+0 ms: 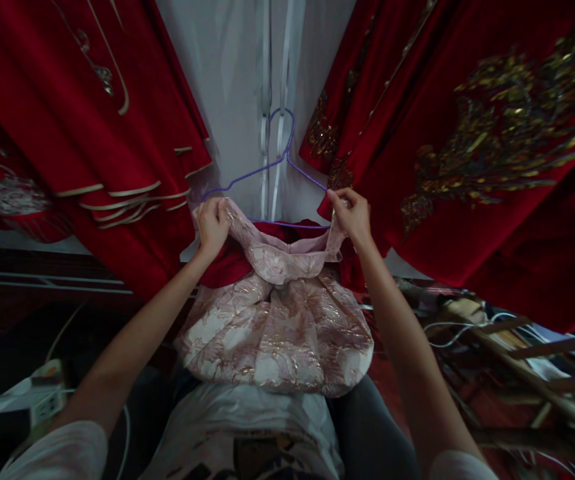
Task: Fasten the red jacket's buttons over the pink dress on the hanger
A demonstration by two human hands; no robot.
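Note:
A small pink brocade dress (282, 333) with a gathered, puffed skirt hangs in front of me on a purple wire hanger (257, 171). My left hand (213, 227) pinches the dress's left shoulder strap close to the hanger's end. On the other side, my right hand (352, 213) is closed on the right strap, by the opposite hanger arm. Between my hands the neckline droops open and shows a pink lining. The hanger's lower bar crosses behind that opening, and its hook is up on a white rail strip.
Red garments with pale trim (117, 147) hang at left, and red cloth with gold sequins (507, 127) hangs at right. A wooden rack (527, 360) with cables stands lower right. A white power strip (47, 400) lies lower left.

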